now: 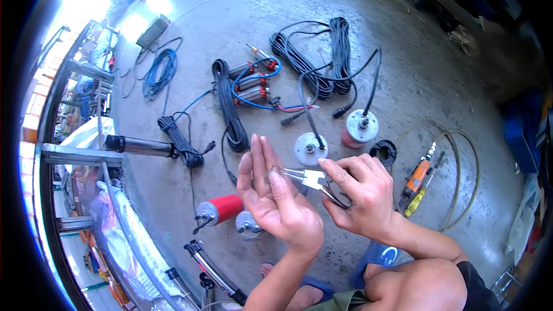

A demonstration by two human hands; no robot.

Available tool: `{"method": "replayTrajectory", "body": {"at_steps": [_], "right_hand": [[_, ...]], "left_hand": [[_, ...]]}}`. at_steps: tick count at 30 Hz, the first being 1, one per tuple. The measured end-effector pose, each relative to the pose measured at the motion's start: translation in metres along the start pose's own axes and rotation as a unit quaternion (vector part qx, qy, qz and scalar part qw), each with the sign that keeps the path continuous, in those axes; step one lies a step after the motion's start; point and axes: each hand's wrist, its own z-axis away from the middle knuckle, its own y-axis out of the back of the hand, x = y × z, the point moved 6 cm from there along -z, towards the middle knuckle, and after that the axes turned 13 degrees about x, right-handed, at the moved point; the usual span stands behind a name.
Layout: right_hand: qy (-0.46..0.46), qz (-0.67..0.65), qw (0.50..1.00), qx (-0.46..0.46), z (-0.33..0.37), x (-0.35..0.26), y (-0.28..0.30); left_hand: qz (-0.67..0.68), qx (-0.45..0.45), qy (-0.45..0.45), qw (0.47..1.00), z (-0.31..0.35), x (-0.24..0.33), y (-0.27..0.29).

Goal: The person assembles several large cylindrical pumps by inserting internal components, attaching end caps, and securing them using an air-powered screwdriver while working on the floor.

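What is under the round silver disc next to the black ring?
A red body peeks out below the silver disc, at its lower left. The disc covers the rest from above, so I can't see the red part's other side or what's inside it.

Blue slippers and green clothing are worn.

Metal piece I held was silvery; driver was orange, cylinder red, cable bundle black, coiled cord blue, my sandal blue-and-white.
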Motion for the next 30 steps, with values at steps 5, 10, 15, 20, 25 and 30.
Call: {"method": "replayTrajectory", "body": {"at_steps": [5,10,15,20,25,30], "right_hand": [[0.014,-0.041,0.999,-0.002,-0.026,-0.02,-0.022],[0.001,-0.018,0.993,-0.114,-0.044,-0.025,-0.035],[0.163,-0.002,0.949,-0.269,-0.005,-0.076,-0.084],[0.275,0.017,0.901,-0.334,0.02,-0.113,-0.124],[0.349,0.051,0.873,-0.336,0.023,-0.133,-0.137],[0.423,0.102,0.827,-0.357,0.021,-0.151,-0.143]], "left_hand": [[0.005,-0.031,0.027,0.999,-0.043,0.03,0.006],[-0.161,-0.179,0.25,0.938,-0.119,0.054,0.035],[-0.219,-0.084,0.357,0.904,-0.132,0.086,0.157],[-0.236,-0.017,0.441,0.866,-0.059,0.042,0.267],[-0.228,-0.053,0.364,0.902,-0.032,0.008,0.276],[-0.245,-0.091,0.299,0.918,-0.041,0.01,0.269]]}}
